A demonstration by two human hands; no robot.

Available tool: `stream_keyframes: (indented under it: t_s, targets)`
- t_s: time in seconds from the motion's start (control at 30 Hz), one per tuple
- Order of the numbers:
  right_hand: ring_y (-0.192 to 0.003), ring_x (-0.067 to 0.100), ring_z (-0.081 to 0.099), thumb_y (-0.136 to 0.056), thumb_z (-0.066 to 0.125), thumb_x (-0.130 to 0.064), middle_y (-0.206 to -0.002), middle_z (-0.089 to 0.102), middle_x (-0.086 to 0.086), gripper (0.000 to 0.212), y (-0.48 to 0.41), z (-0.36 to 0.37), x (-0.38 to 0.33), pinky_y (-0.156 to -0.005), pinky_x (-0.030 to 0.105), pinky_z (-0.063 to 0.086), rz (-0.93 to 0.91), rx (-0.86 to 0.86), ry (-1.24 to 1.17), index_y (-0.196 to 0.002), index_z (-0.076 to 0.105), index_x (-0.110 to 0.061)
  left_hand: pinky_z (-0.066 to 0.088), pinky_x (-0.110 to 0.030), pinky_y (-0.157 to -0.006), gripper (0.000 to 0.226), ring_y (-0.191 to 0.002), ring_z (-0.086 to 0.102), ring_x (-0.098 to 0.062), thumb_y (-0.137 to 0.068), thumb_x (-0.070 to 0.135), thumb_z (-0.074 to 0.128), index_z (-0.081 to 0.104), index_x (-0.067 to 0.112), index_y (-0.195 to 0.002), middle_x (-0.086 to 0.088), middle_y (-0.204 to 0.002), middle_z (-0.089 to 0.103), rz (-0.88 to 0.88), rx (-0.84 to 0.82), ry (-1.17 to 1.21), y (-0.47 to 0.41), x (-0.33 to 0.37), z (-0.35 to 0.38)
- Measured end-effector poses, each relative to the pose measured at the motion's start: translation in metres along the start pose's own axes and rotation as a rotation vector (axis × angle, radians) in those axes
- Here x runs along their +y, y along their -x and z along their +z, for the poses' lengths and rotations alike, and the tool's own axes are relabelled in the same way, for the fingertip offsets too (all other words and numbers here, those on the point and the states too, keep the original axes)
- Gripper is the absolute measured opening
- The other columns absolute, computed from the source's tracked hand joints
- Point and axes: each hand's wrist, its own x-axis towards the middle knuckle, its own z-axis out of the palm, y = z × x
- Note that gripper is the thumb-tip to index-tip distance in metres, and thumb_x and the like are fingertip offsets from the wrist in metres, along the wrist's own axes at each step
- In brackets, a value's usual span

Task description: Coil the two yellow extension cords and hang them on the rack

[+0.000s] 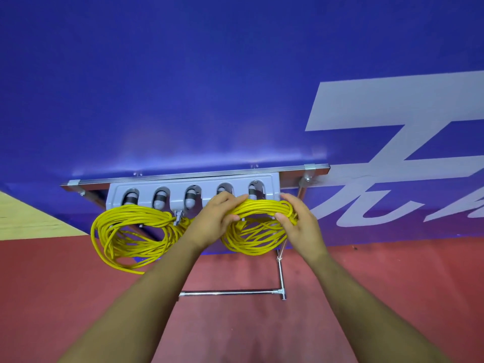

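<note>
A grey rack with several rounded pegs is fixed to a metal rail on a blue wall. One coiled yellow extension cord hangs from the rack's left side. A second coiled yellow cord is at the rack's right end, below the two rightmost pegs. My left hand grips the top left of this coil, fingers curled over the strands. My right hand grips its top right, thumb under the bundle. Whether the coil rests on a hook is hidden by my hands.
The rail sits on a chrome stand whose leg and base bar stand on the red floor. The blue wall carries large white lettering at the right. A tan floor patch lies far left.
</note>
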Motion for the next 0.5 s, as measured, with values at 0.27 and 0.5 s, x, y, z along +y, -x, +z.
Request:
stream_keyframes:
  t_s: [0.27,0.5]
  targets:
    - [-0.092,0.015,0.067,-0.087,0.066,-0.032,-0.097,0.068,-0.007,0.026,0.003,0.004,0.008,-0.081,0.040,0.054,0.159,-0.031,-0.143,-0.105,0.046,-0.035,0.035,-0.003,-0.081,0.045,-0.088,0.047,-0.007,-0.085,-0.007,0.059,0.062,0.013,-0.125,-0.004,-0.099,0.049,-0.069,0.141,0.048,0.004,0.019,0.012]
    - [-0.089,0.007,0.055,-0.085,0.069,-0.021,-0.100,0.056,-0.006,0.019,0.000,-0.010,-0.006,-0.081,0.030,0.046,0.058,0.014,0.064,-0.100,0.058,-0.023,0.042,-0.028,-0.090,0.048,-0.096,0.048,-0.017,-0.087,0.022,0.060,0.055,0.027,-0.134,0.000,-0.101,0.045,-0.186,0.043,-0.056,0.006,0.019,0.007]
